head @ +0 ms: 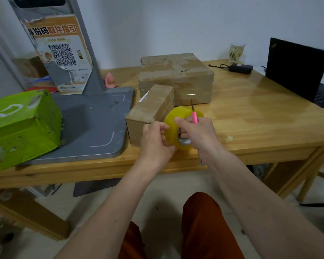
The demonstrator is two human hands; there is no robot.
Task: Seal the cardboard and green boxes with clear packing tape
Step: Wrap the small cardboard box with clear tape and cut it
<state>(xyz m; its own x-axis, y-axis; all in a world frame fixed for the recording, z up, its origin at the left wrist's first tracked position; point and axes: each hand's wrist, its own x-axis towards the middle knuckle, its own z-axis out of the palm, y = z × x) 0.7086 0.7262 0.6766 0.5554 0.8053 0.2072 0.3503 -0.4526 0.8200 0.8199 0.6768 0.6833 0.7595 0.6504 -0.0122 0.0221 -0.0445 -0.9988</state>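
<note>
Small box (150, 113): cardboard, on the table (251, 116) near its front edge; long axis runs away from the person, near end face towards the hands. Partly taped on top.

Tape roll (178, 128): yellowish clear tape, held upright just right of the small box's near corner, hub facing the person's right. It lies between the two hands, touching or nearly touching the box's right side; contact cannot be told.

Left hand (155, 137): fingers curled, pinching at the roll's left face by the box corner, apparently at the tape's free end. Nearer the box.

Right hand (196, 133): fingers hooked through the roll's hub, grasping it, with a pink-handled tool (194, 116) sticking up from the same grip; likely scissors, blade unclear.

Judgement: the coming pull would run from the near corner along the box's long axis, away from the person.

Large box (176, 79): cardboard, directly behind the small box, heavily taped.

Green box (21, 128): well left, on the grey base (94, 124) of a stand, flaps not visibly taped.
</note>
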